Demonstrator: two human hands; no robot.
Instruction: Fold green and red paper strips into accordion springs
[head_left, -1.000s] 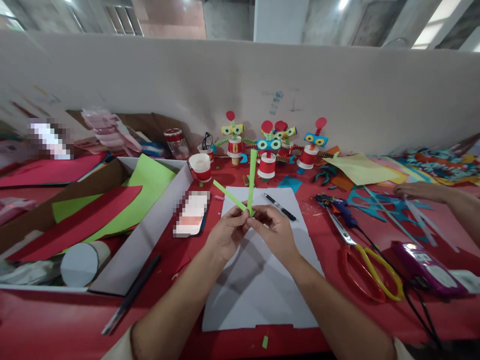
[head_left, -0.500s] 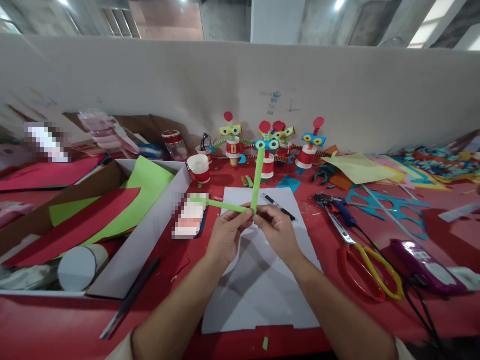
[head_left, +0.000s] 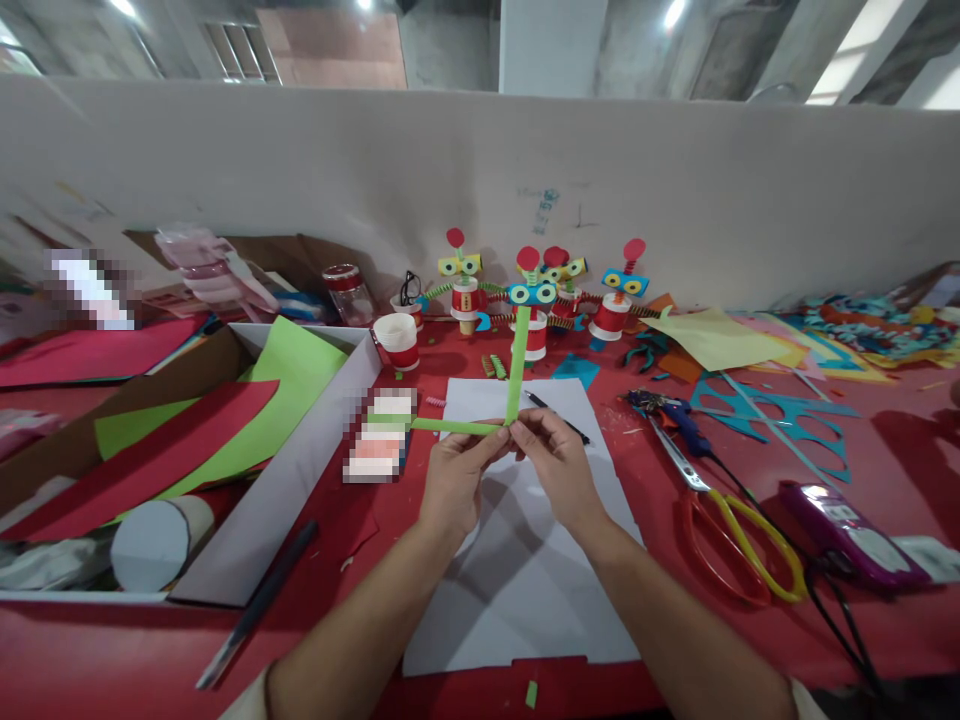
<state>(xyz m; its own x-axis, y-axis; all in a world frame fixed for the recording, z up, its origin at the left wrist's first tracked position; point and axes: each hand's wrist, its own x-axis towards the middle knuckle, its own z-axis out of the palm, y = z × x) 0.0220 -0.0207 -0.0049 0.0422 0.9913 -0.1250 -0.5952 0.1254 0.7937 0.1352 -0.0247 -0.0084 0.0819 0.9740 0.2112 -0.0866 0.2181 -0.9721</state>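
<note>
Over the white sheet (head_left: 525, 600) on the bench (head_left: 112, 650), the upright green strip (head_left: 518, 360) and side strip (head_left: 454, 427), the latter just swung level, apparently squaring their corner, are pinched there by the left hand's (head_left: 456, 482) and right hand's (head_left: 556, 465) fingers.

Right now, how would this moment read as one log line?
Left fingers, right fingers: pinching L-shaped green paper at its corner | below: white sheet | on sheet: black pen | right of sheet: scissors

Slants both forearms (head_left: 367, 612) inward from near left and right. Holds left hand (head_left: 457, 480) and right hand (head_left: 561, 470) close together mid-scene, both pinching.
</note>
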